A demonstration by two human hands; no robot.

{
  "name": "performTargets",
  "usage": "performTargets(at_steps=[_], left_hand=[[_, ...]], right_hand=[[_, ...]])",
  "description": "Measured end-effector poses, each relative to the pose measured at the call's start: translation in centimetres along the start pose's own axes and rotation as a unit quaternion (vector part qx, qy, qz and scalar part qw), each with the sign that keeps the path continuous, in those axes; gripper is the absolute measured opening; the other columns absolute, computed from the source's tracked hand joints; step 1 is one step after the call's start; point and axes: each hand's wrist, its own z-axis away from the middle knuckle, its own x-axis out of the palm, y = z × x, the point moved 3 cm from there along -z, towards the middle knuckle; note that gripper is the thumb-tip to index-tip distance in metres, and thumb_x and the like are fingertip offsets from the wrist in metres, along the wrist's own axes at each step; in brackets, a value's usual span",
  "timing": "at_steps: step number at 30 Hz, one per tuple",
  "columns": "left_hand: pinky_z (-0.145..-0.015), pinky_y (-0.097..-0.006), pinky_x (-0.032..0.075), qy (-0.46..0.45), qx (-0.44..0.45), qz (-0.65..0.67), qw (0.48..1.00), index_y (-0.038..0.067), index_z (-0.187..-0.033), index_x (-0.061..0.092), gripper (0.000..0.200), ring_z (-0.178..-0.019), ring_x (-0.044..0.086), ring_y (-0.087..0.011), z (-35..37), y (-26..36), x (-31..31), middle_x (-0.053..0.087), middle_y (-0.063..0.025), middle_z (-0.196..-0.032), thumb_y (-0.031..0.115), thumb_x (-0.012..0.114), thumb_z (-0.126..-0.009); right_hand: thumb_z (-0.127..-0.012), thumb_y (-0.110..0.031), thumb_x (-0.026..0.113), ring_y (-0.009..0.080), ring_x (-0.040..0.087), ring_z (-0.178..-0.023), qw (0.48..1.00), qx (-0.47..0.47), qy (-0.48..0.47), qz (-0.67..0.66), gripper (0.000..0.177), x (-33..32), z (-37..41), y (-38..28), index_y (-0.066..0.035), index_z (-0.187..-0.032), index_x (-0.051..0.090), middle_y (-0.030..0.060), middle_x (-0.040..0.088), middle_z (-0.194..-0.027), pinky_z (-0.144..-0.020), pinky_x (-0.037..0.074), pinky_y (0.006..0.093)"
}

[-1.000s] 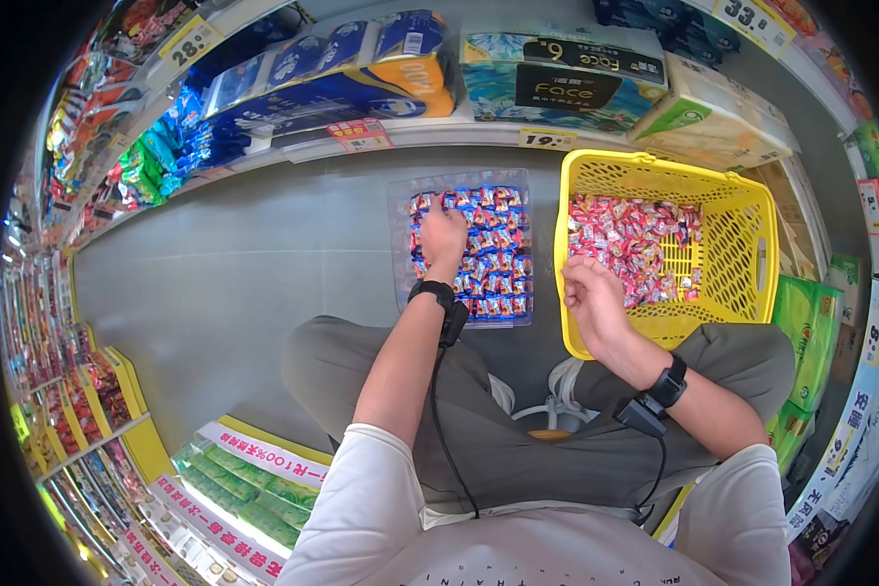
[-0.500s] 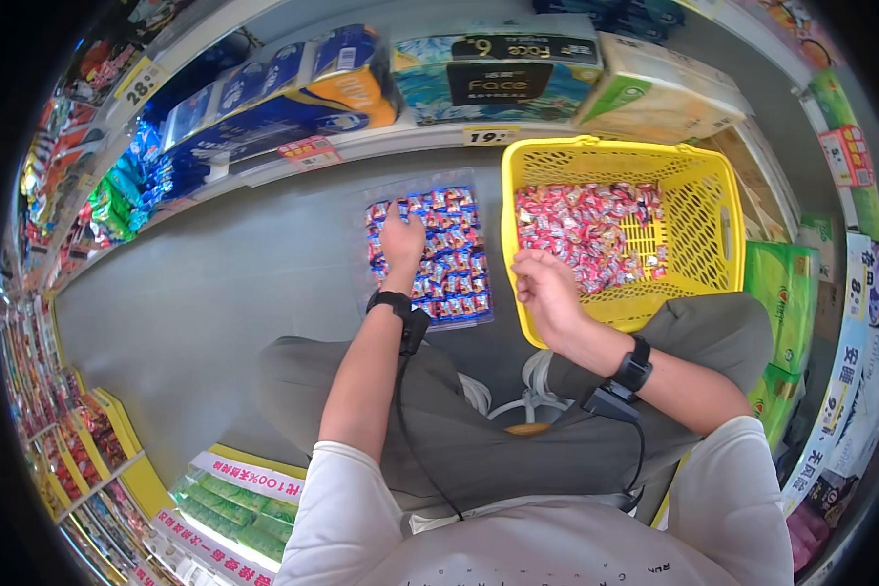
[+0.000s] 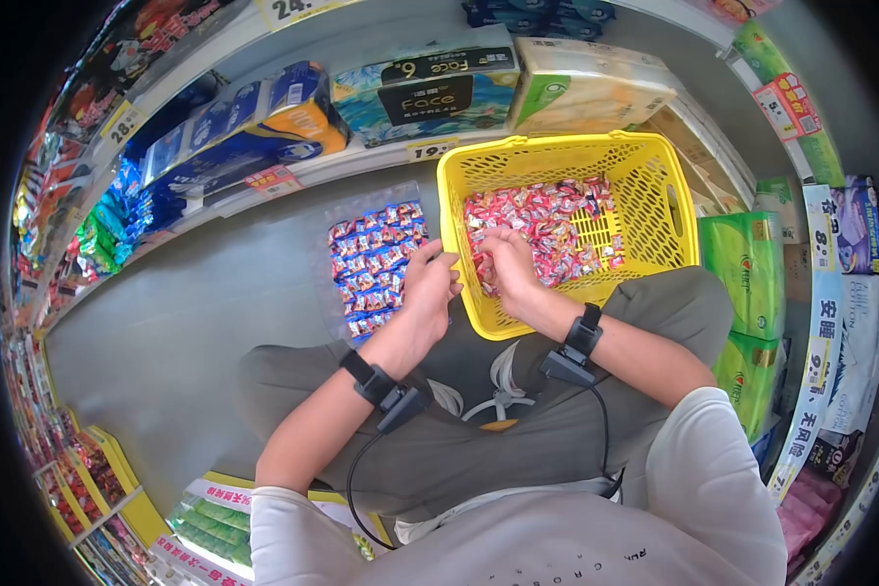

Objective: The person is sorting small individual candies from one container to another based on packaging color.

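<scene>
I log, near to far: my left hand (image 3: 428,285), curled at the near rim of the yellow basket (image 3: 566,146), just beside the clear tray (image 3: 322,223) of blue-wrapped candies (image 3: 371,259), grip unreadable; my right hand (image 3: 503,259), fingers down among the red-wrapped candies (image 3: 557,210) inside that basket, hold likewise unclear.

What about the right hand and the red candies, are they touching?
Touching: the head view shows the right hand pressed into the red candies in the basket.
</scene>
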Motion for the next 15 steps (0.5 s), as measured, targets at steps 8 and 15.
performTargets(at_steps=[8, 15], left_hand=[[-0.1, -0.0381, 0.038, -0.002, 0.046, 0.039, 0.998, 0.004, -0.147, 0.027, 0.072, -0.111, 0.048, -0.0203, 1.7, 3.7, 2.7, 0.05, -0.0098, -0.12, 0.006, 0.057, -0.081], [-0.105, -0.039, 0.035, -0.007, 0.038, 0.077, 0.996, 0.001, -0.15, 0.02, 0.073, -0.118, 0.047, -0.0208, -0.7, 4.1, 2.5, 0.05, -0.0123, -0.127, 0.006, 0.052, -0.085]], right_hand=[[-0.08, -0.016, 0.062, 0.0187, 0.058, -0.069, 0.949, -0.045, 0.212, 0.23, 0.02, -9.5, -14.2, -2.8, -0.008, -0.097, 0.068, 0.0124, 0.062, -0.078, -0.061, 0.047, 0.0367], [-0.08, -0.017, 0.065, 0.0401, 0.05, -0.118, 0.795, -0.07, 0.38, 0.468, 0.042, -19.9, -22.2, -4.2, -0.011, -0.121, 0.061, 0.0203, 0.053, -0.127, -0.101, 0.043, 0.0496]])
